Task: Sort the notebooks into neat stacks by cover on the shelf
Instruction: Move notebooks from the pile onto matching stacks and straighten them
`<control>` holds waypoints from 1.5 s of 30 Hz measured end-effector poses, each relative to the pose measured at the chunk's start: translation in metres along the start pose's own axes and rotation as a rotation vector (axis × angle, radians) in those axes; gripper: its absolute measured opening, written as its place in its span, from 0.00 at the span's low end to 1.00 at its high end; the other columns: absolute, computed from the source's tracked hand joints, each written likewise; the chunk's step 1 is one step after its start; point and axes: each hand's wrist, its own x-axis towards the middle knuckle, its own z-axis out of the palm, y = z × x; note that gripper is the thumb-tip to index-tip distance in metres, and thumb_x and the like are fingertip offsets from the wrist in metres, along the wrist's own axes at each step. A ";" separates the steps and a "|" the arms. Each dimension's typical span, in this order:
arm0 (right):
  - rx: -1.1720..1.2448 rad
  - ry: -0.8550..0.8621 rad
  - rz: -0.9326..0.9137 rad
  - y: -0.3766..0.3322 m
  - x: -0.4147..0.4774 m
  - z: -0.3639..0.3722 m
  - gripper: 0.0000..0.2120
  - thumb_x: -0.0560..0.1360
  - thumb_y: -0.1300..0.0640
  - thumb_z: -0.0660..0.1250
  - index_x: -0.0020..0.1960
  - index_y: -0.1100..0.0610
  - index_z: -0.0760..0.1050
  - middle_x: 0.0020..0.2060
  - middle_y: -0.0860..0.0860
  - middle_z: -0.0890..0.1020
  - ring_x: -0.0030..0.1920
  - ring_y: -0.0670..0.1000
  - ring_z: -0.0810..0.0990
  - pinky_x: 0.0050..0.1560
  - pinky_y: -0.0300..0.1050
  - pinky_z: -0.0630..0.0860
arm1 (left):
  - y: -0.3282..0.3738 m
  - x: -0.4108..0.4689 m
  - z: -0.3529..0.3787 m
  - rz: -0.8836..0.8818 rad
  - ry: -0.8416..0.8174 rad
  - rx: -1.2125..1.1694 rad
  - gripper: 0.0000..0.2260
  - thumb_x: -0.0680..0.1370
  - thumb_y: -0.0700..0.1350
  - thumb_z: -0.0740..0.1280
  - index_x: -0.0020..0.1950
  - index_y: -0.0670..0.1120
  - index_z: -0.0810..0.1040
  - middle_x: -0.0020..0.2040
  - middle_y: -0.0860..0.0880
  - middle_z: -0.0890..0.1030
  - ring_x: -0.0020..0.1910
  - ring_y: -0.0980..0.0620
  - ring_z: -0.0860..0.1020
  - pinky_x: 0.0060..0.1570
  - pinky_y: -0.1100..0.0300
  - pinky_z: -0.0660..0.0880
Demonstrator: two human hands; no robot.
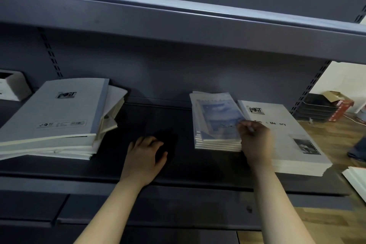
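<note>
Squaring the blue-cover stack mid-shelf, right hand pinched on its corner.
Left hand rests loosely spread, empty; thin notebooks look light, floppy, slippery, so grip both side edges.

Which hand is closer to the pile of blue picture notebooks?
The right hand. It is touching the right edge of the blue notebook stack. The left hand rests flat on the bare shelf, off to the stack's left and apart from it.
</note>
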 end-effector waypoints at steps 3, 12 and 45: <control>0.035 -0.039 0.047 0.001 0.004 -0.001 0.07 0.74 0.59 0.71 0.49 0.61 0.82 0.41 0.56 0.84 0.40 0.52 0.79 0.45 0.46 0.76 | 0.000 0.000 0.000 -0.007 -0.001 0.004 0.18 0.78 0.57 0.59 0.65 0.54 0.75 0.64 0.55 0.73 0.64 0.51 0.68 0.66 0.51 0.62; -0.252 -0.255 -0.041 -0.011 0.003 -0.014 0.31 0.66 0.49 0.79 0.66 0.57 0.76 0.58 0.59 0.79 0.62 0.59 0.74 0.60 0.48 0.70 | 0.000 0.000 0.001 -0.018 0.001 -0.007 0.17 0.77 0.57 0.60 0.64 0.54 0.75 0.63 0.55 0.73 0.63 0.52 0.69 0.64 0.52 0.64; -0.313 -0.245 -0.161 -0.012 -0.014 -0.001 0.22 0.73 0.56 0.72 0.66 0.59 0.75 0.63 0.58 0.77 0.68 0.58 0.69 0.67 0.49 0.66 | 0.003 -0.001 -0.010 0.020 -0.048 -0.006 0.17 0.79 0.54 0.60 0.66 0.53 0.74 0.66 0.53 0.72 0.65 0.50 0.69 0.65 0.53 0.62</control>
